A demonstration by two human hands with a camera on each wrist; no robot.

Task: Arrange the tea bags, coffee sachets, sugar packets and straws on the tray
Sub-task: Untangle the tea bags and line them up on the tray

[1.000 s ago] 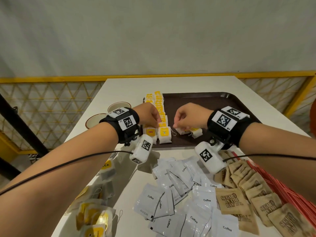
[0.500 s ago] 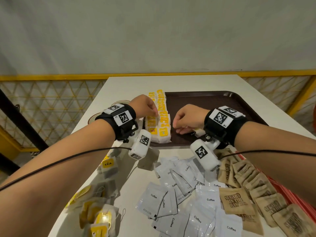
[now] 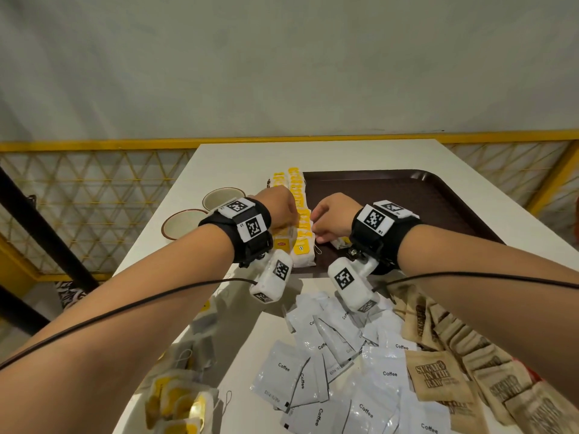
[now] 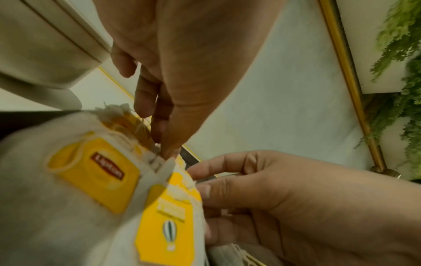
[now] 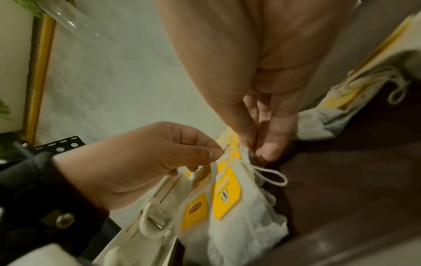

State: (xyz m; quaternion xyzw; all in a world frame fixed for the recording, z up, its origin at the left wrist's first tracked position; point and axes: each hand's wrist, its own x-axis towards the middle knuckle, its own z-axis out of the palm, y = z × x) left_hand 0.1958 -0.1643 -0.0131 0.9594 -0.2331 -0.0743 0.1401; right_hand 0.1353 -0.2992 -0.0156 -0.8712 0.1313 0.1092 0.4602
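Two rows of yellow-tagged tea bags run along the left edge of the dark brown tray. My left hand and right hand meet at the near end of the rows. In the right wrist view the left hand pinches the top of one tea bag. The right hand pinches the top corner of the neighbouring tea bag. Another tea bag lies loose on the tray under my right wrist.
White coffee sachets are heaped on the table in front of the tray, with brown sugar packets to their right. Loose tea bags lie at the near left. Two cups stand left of the tray.
My right hand has moved left from the loose tea bags on the tray to the near end of the rows. My left hand has stayed at the rows.
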